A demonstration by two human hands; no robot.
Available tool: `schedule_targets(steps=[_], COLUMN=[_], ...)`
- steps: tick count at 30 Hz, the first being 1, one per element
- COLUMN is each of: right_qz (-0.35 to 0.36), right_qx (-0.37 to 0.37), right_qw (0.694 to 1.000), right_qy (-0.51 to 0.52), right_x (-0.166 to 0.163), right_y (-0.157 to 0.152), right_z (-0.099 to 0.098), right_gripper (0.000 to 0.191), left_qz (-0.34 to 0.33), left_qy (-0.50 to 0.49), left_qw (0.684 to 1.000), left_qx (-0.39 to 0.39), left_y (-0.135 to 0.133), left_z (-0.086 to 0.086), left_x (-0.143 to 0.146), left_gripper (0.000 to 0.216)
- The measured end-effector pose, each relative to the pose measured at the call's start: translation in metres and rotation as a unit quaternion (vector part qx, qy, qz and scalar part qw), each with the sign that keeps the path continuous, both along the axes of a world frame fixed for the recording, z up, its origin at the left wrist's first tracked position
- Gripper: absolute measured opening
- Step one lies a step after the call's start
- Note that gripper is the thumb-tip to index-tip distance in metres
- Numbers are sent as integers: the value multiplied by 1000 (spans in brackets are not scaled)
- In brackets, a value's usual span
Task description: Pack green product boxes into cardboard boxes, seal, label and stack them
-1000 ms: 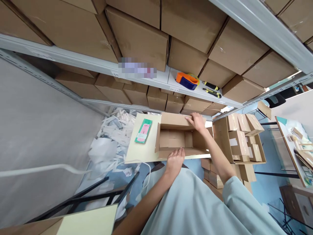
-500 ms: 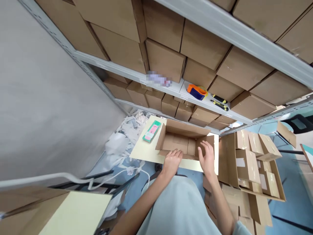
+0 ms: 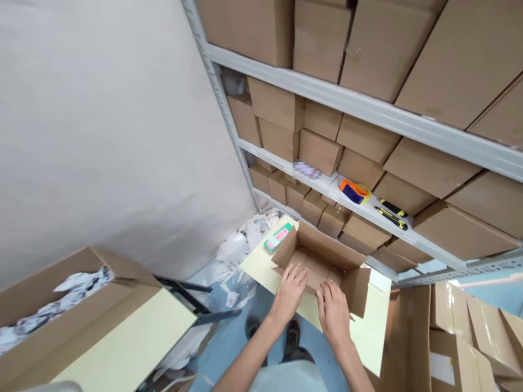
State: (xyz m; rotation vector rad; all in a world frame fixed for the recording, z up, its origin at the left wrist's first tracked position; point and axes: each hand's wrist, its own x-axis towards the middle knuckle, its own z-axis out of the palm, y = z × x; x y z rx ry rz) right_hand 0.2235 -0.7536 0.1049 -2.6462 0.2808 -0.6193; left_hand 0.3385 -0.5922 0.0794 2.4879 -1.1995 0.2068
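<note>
Close to the person, two dark shoes stood on a blue floor. At the low left, a long, open, brown cardboard box had crumpled white scraps with dark marks in it. It sat by a second pale yellow flat worktop.

The left hand and the right hand were a little apart, both touching the near side of an open brown cardboard carton. I could not tell if either grip was clamped on it. The hands hid bits of that side. The carton sat on a pale yellow worktop and covered much of it. Its end flaps stuck out, and its brown bottom showed.

To the right, a big brown cardboard box held smaller taped brown boxes. A flat green and pink packet lay just left of the carton. Past it, torn white scraps lay heaped by a pale grey wall.

Farther off, grey metal shelves were packed with brown cardboard boxes. On one shelf lay an orange and blue tape holder and two black and yellow cutters.
</note>
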Motion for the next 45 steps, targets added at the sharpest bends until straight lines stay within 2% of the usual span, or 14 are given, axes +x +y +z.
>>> schedule_targets(steps=[3,6,11,14,18,24,27,30,35,40,43,45], right_qz=[21,36,75,125,217,380,436,487,565,634,650,653], right_qx=[2,15,34,43,52,62,71,76,69,8,-12,-13], right_qw=[999,998,994,988,972,922,897,870,819,770,757,754], right_qy=[-35,-57,-70,-79,-68,-28,-14,14,68,72,65,72], right_x=[3,2,-5,-3,-1,-12,-21,-35,-67,-89,-94,-94], right_y=[-1,5,47,91,164,278,324,363,409,435,441,441], right_z=[4,18,36,38,42,44,38,32,37,44,44,44], right_gripper=[47,42,36,34,33,39,41,47,55,66,71,72], left_qz=[32,76,143,190,266,368,413,466,541,552,550,549], left_qy=[-33,-48,-56,-57,-62,-57,-56,-40,-26,1,17,20], left_qw=[999,995,982,970,946,902,877,845,768,689,660,659], left_qx=[-5,-35,-107,-143,-175,-219,-238,-258,-341,-470,-512,-514], left_y=[-1,6,47,86,144,235,279,311,332,337,338,338], left_z=[3,11,16,9,0,6,10,6,-6,-9,-7,-6], left_x=[-5,-21,-58,-80,-108,-148,-171,-197,-229,-240,-242,-243], left_gripper=[70,80,84,85,85,83,86,88,90,83,81,82])
